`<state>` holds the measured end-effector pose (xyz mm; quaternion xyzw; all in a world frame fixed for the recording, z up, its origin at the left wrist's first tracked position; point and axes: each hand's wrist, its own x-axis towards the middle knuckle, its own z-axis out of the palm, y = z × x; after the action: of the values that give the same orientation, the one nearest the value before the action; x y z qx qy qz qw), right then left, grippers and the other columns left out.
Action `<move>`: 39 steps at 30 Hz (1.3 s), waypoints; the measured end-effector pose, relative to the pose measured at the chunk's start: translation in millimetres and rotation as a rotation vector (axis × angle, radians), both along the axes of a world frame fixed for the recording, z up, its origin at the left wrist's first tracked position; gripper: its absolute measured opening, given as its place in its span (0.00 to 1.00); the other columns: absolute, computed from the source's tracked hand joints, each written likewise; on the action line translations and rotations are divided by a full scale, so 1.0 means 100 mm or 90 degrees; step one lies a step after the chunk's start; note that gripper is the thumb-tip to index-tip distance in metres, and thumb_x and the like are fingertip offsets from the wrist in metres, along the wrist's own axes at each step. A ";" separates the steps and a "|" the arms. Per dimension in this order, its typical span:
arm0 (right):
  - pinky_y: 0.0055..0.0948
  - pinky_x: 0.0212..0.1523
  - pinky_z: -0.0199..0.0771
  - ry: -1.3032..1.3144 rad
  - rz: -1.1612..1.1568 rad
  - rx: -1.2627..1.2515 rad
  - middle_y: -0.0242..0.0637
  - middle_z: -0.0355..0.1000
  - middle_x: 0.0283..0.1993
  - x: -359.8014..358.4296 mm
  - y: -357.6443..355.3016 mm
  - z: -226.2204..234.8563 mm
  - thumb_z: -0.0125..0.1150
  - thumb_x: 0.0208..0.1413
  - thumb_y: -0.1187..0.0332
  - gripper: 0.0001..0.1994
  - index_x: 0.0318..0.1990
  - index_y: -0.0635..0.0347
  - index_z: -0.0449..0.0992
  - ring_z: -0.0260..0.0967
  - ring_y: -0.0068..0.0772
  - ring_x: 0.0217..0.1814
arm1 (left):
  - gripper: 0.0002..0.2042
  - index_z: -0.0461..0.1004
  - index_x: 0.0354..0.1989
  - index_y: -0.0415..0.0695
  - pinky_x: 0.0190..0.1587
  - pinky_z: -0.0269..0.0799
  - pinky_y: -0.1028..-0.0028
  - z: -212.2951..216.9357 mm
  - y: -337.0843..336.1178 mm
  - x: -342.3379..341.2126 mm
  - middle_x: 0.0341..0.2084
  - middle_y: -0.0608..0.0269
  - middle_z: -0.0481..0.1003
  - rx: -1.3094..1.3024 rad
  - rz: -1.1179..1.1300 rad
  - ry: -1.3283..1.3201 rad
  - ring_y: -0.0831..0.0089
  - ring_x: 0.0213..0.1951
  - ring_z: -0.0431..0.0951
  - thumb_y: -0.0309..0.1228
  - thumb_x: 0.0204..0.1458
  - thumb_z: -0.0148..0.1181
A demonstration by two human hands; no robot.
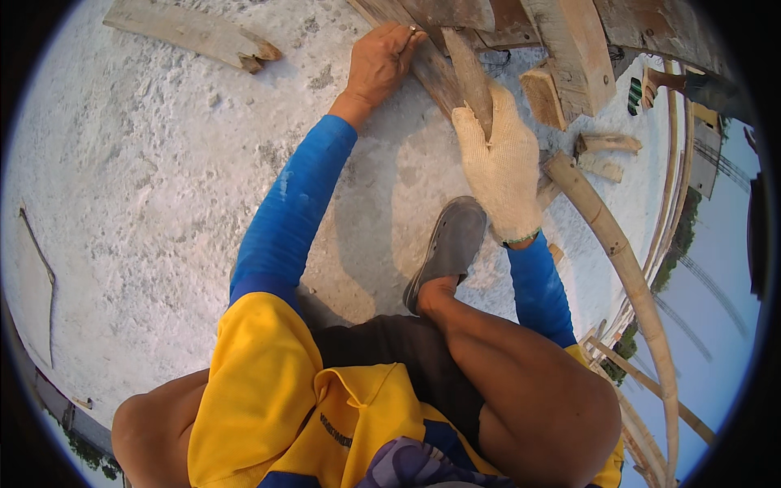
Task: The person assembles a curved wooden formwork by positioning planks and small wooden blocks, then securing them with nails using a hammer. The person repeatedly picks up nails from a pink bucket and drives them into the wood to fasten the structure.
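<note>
Fingers of the bare left hand (378, 67), seen in the head view, are pressed together in a pinch at the edge of a long plank (437, 80). Between their tips sits a small shiny object (413, 30), possibly a nail, though it shows too small to be certain. Right hand (498, 154) wears a cream knitted glove (508, 195); its thumb and fingers are closed around a tapered wooden stick (470, 71), thumb on the left side, the other fingers on the right. Stick slants up and away from the grip, crossing over the plank.

Just right of the gloved hand, a wood block (543, 95) stands against a thick timber (576, 57). Short wood scraps (608, 144) lie farther right, near the upper end of a curved bamboo pole (622, 256). One loose board (183, 34), broken at its right end, lies at upper left on the pale, rough ground (154, 187), well apart from both hands.

Both forearms are covered by blue sleeves (289, 207), below which a yellow shirt (260, 382) is seen. A grey shoe (457, 236) rests on the ground near the gloved wrist. Another person's foot (649, 86) is visible at upper right.
</note>
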<state>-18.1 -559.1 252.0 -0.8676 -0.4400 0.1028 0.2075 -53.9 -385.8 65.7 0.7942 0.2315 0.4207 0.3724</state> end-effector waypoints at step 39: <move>0.44 0.41 0.82 -0.031 0.005 0.023 0.53 0.82 0.40 -0.04 0.07 -0.03 0.64 0.67 0.63 0.20 0.62 0.61 0.73 0.83 0.55 0.42 | 0.09 0.75 0.38 0.43 0.41 0.77 0.56 0.02 -0.08 0.03 0.31 0.54 0.74 0.013 0.005 0.034 0.51 0.38 0.78 0.35 0.65 0.62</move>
<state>-22.1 -551.9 248.7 -0.8642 -0.4501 0.0742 0.2122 -50.7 -394.1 67.6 0.8078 0.2407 0.4031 0.3564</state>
